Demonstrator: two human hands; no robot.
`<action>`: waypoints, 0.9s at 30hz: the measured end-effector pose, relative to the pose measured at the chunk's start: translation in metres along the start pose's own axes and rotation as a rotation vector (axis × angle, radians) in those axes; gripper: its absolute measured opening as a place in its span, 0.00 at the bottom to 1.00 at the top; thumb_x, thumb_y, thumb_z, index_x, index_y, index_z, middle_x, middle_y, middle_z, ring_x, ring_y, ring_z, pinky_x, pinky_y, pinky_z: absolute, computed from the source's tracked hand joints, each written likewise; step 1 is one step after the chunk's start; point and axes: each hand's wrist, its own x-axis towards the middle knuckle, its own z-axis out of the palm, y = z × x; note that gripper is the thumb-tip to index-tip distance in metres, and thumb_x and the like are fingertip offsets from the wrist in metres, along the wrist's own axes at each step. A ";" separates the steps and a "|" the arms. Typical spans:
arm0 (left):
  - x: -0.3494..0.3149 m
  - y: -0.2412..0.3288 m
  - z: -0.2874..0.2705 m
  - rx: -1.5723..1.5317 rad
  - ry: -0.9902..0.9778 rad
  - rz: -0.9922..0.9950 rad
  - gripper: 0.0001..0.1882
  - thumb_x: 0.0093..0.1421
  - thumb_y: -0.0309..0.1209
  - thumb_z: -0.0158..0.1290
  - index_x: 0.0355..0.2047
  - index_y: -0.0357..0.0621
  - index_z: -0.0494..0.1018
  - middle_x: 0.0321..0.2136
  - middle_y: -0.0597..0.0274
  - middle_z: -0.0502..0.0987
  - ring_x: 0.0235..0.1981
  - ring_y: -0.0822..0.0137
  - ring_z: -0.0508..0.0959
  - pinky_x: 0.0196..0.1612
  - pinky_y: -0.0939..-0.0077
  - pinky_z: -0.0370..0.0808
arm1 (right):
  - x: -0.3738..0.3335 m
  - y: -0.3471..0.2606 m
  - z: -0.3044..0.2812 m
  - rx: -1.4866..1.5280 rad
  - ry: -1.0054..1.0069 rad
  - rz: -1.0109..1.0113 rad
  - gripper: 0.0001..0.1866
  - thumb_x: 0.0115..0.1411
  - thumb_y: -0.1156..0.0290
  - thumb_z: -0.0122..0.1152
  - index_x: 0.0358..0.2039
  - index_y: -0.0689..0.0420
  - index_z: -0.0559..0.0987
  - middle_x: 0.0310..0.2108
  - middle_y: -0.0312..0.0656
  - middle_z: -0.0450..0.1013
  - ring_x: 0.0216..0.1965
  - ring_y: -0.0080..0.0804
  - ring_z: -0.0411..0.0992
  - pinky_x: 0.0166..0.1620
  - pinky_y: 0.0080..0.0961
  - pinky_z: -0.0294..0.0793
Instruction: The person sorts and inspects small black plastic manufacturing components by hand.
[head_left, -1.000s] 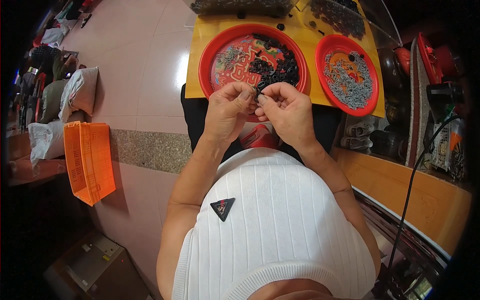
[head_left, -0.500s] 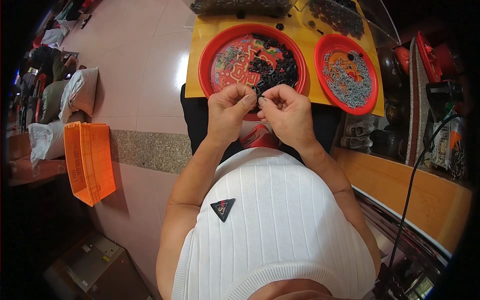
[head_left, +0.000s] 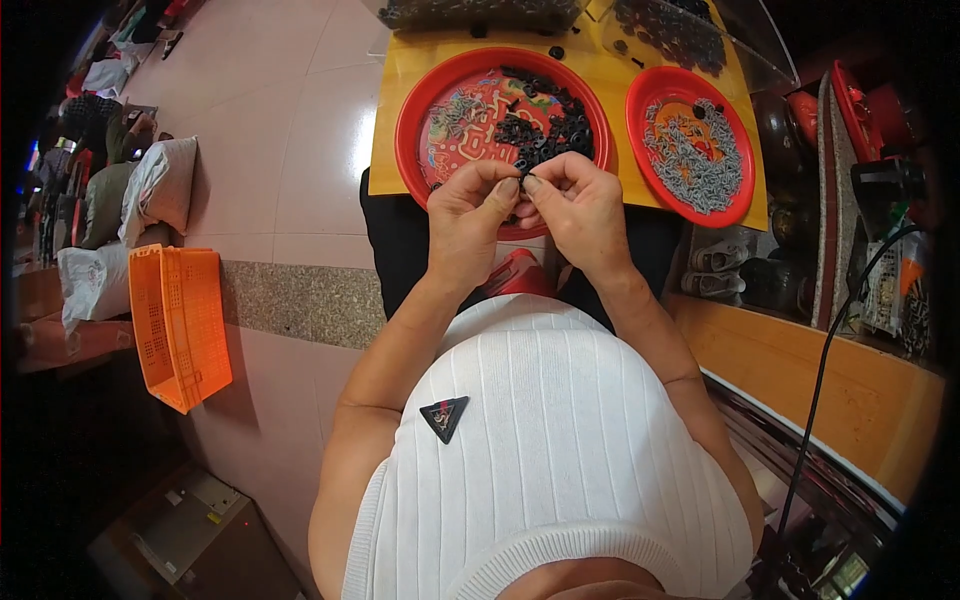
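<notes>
Your left hand (head_left: 468,212) and right hand (head_left: 584,215) meet over the near side of the round red tray (head_left: 411,112), thumbs and forefingers pinching a small dark piece (head_left: 524,176) — its shape mostly hidden. Chunky black parts (head_left: 572,138) lie just beyond; slim silvery pieces (head_left: 692,172) strew the smaller tray (head_left: 639,132) — right, on yellow tabletop (head_left: 622,185).

On the desk (head_left: 383,172) at the upper centre of the frame, the first tray (head_left: 408,140) held screws (head_left: 458,113) on its left and small fittings (head_left: 570,140) on its right, its lower part lying beneath the meeting hands (head_left: 580,210). Right of it sat the second tray (head_left: 640,150), holding more screws, with bins (head_left: 757,50) beyond both. At the frame's left, a crate (head_left: 205,325) stood on the floor (head_left: 300,130), below sacks (head_left: 160,188).
</notes>
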 end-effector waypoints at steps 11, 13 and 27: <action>0.002 0.003 -0.010 -0.042 -0.104 -0.051 0.05 0.53 0.22 0.50 0.32 0.35 0.71 0.25 0.65 0.73 0.24 0.78 0.70 0.29 0.87 0.69 | -0.003 -0.005 -0.004 -0.013 -0.015 0.056 0.03 0.52 0.79 0.52 0.26 0.65 0.70 0.21 0.39 0.70 0.21 0.20 0.71 0.24 0.15 0.73; 0.002 0.000 -0.012 -0.050 -0.100 -0.060 0.06 0.53 0.21 0.50 0.32 0.34 0.70 0.25 0.63 0.73 0.24 0.76 0.71 0.29 0.86 0.69 | -0.004 -0.006 -0.003 -0.014 -0.025 0.058 0.02 0.52 0.79 0.52 0.26 0.65 0.70 0.21 0.38 0.70 0.21 0.20 0.71 0.24 0.15 0.73; 0.000 0.002 -0.008 0.219 -0.062 0.082 0.03 0.53 0.22 0.50 0.27 0.34 0.72 0.22 0.68 0.72 0.24 0.81 0.69 0.29 0.88 0.68 | -0.008 -0.008 0.001 -0.138 -0.018 0.022 0.01 0.53 0.80 0.52 0.27 0.65 0.71 0.21 0.38 0.69 0.21 0.18 0.70 0.24 0.13 0.72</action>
